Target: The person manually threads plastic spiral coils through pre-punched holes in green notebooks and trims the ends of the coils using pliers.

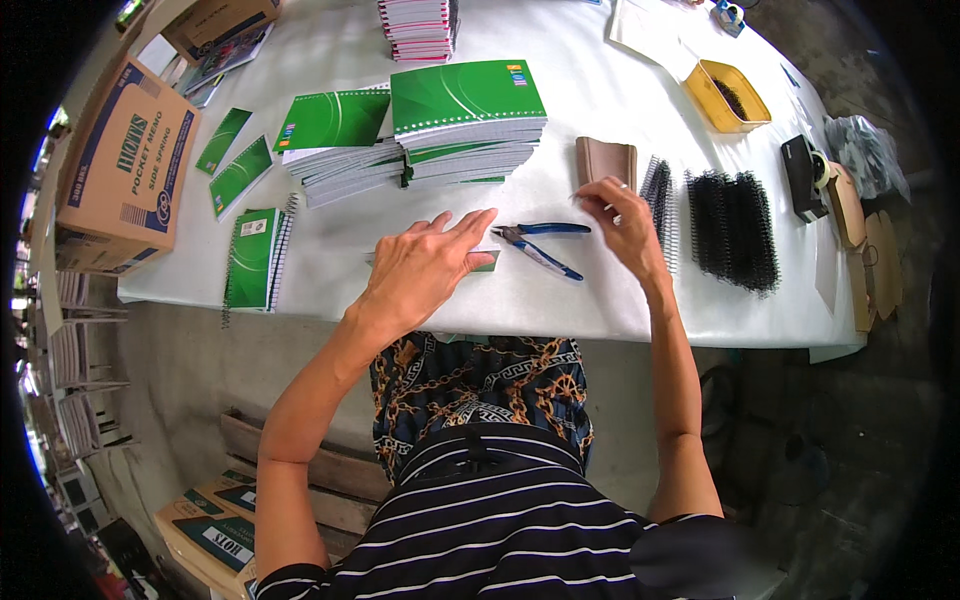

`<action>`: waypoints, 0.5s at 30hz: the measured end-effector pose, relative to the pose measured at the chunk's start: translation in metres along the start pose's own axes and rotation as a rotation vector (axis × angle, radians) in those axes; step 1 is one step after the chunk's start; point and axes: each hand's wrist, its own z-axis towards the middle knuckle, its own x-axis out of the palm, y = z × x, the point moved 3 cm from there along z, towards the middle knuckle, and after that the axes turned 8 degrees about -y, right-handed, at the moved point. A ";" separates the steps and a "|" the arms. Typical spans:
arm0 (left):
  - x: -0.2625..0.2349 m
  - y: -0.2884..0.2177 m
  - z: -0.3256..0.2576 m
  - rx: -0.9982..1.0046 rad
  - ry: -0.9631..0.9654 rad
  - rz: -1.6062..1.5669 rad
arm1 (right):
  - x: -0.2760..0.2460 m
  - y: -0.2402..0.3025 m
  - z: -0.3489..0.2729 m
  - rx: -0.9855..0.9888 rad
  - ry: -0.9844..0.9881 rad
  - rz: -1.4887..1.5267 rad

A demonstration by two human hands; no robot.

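Observation:
My left hand (425,262) lies flat with fingers stretched out over a small notebook, mostly hidden; its green corner (487,263) shows beside the thumb. Just right of it, blue-handled cutting pliers (512,236) rest on the table with their handles spread. My right hand (622,222) is raised near a brown block (606,158), thumb and fingers pinched together; whatever they hold is too small to make out. Beyond that hand are thin wire spiral coils (662,205) and a thick bundle of black coils (733,230).
Green-covered notebook stacks (465,95) stand ahead, with loose green covers (240,176) and spiral-bound notebooks (252,258) to their left. A cardboard box (150,140) fills the left edge. At right are a yellow tub (704,100) with dark bits and a tape dispenser (803,178).

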 end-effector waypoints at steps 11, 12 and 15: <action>0.001 0.003 -0.001 0.013 -0.034 -0.001 | -0.127 -0.068 0.028 0.615 0.035 0.566; 0.001 0.003 -0.003 -0.006 -0.021 0.000 | -0.125 -0.047 0.032 0.539 0.078 0.388; 0.000 0.001 -0.002 0.013 -0.021 0.030 | -0.079 0.023 0.022 0.184 0.109 0.045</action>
